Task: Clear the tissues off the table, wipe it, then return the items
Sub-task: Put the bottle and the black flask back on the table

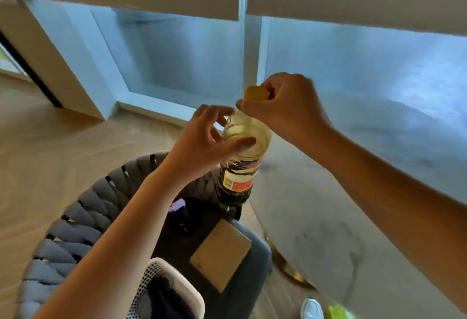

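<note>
A clear plastic bottle (241,164) with a yellow cap, a red and yellow label and dark liquid at its bottom is held up over a chair seat. My right hand (280,108) grips its neck just under the cap. My left hand (207,141) rests against the bottle's upper body with the fingers spread. The white marble table (353,192) lies to the right, under my right forearm. No tissues are visible.
A grey woven chair (83,217) stands below the bottle, holding a tan box (222,253) and a purple item (178,207). A white mesh basket (174,285) with dark cloth is at the bottom. The table's gold base (285,263) and a white shoe (312,308) are on the wooden floor.
</note>
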Demonstrator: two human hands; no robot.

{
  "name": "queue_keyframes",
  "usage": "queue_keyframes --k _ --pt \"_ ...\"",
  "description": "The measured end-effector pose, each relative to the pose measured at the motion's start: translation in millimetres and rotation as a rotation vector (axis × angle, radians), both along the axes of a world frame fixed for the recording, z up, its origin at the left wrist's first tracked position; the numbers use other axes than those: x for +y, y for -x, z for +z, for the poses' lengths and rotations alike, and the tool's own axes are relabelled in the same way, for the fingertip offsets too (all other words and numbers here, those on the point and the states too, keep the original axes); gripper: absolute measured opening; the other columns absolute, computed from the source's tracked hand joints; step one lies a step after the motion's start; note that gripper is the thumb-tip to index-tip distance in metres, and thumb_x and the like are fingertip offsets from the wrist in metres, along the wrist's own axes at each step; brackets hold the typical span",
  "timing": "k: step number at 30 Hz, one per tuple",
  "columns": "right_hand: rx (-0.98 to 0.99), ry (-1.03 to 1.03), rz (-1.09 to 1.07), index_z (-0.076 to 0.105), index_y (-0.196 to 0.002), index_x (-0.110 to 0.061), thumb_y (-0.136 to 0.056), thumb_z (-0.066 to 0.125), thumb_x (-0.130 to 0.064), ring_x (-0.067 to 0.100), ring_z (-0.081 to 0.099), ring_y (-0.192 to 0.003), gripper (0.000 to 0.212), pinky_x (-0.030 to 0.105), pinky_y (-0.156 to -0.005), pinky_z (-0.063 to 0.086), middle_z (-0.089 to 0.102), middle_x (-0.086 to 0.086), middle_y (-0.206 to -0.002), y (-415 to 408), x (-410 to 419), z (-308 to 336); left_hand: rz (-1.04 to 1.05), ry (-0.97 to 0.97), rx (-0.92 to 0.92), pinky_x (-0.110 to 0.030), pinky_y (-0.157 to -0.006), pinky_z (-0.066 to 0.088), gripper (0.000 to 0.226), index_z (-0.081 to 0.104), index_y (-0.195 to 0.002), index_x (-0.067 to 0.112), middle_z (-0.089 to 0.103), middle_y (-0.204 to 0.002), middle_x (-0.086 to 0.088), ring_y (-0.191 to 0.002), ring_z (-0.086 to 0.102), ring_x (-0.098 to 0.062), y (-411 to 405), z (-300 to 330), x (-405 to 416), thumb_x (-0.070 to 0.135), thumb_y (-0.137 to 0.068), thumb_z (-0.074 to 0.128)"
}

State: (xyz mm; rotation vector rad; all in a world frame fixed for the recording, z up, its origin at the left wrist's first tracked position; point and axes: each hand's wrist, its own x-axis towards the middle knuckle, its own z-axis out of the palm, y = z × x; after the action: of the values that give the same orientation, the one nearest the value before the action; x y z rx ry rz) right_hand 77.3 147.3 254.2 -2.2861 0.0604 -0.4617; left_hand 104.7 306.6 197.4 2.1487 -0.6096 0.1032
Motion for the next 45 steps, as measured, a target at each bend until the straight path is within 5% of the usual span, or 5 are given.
queue_keyframes --k 14,23,34,42,45 --pt "0.012 0.114 -0.329 0.035 -0.05 -0.011 -0.07 0.069 -0.026 0.011 0.027 -0.045 0.042 0.023 -0.047 0.024 0.028 0.001 -0.047 -7 -297 7 -0.359 -0.22 -0.037 -0.019 -0.067 0.046 0.052 0.055 -0.113 0.023 0.056 -0.102 0.009 -0.083 0.054 -0.006 -54 23 -325 0.053 -0.073 0.069" --pt "0.123 0.06 -0.484 0.049 -0.059 -0.006 -0.071 0.071 -0.028 0.021 0.051 -0.053 0.033 0.028 -0.051 0.041 0.044 0.007 -0.051 -16 -430 -33 -0.477 -0.353 -0.014 -0.022 -0.074 0.04 0.06 0.051 -0.123 0.009 0.06 -0.116 -0.006 -0.093 0.05 -0.011 -69 -6 -472 0.042 -0.077 0.07" --pt "0.199 0.103 -0.52 0.043 -0.061 -0.014 -0.076 0.069 -0.036 0.023 0.058 -0.066 0.037 0.029 -0.06 0.048 0.052 0.004 -0.06 -25 -476 -61 -0.461 -0.391 0.023 -0.025 -0.081 0.042 0.054 0.05 -0.123 0.008 0.06 -0.117 -0.009 -0.103 0.055 -0.019 -76 -37 -523 0.037 -0.081 0.068" --pt "0.254 0.426 -0.618 0.053 -0.116 -0.007 -0.082 0.051 -0.062 0.029 0.06 -0.099 0.065 0.031 -0.07 0.042 0.064 0.01 -0.106 -17 -473 -46 -0.426 -0.442 0.013 -0.028 -0.091 0.042 0.057 0.042 -0.133 0.008 0.058 -0.122 -0.007 -0.112 0.054 -0.021 -74 -42 -504 0.036 -0.087 0.061" --pt "0.104 0.425 -0.621 0.052 -0.12 -0.009 -0.09 0.046 -0.052 0.027 0.059 -0.104 0.053 0.029 -0.072 0.039 0.062 0.01 -0.115 -19 -447 -33 -0.385 -0.412 0.003 -0.027 -0.092 0.042 0.054 0.044 -0.131 0.009 0.058 -0.123 -0.006 -0.112 0.054 -0.021 -77 -38 -475 0.036 -0.088 0.06"
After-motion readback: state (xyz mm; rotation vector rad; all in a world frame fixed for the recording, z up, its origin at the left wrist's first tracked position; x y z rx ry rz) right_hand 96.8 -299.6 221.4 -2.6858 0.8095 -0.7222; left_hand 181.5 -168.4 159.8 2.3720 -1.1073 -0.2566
